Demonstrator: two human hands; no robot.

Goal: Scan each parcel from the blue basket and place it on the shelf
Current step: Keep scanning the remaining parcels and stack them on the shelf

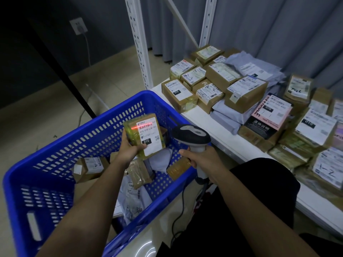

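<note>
The left hand (130, 148) grips a small tape-wrapped cardboard parcel (145, 135) by its lower left corner, fingers curled behind it and thumb on the label, holding it above the blue basket (61, 151). A red scan line crosses the barcode at the top of the label. The right hand (201, 158) is wrapped tight around the handle of a barcode scanner (192, 135), aimed at the parcel. More parcels lie in the basket and crowd the white shelf (219, 135) to the right.

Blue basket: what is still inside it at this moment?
The blue basket still holds a few brown parcels and grey mailer bags. The left hand holds a parcel above them, hiding part of the floor.
</note>
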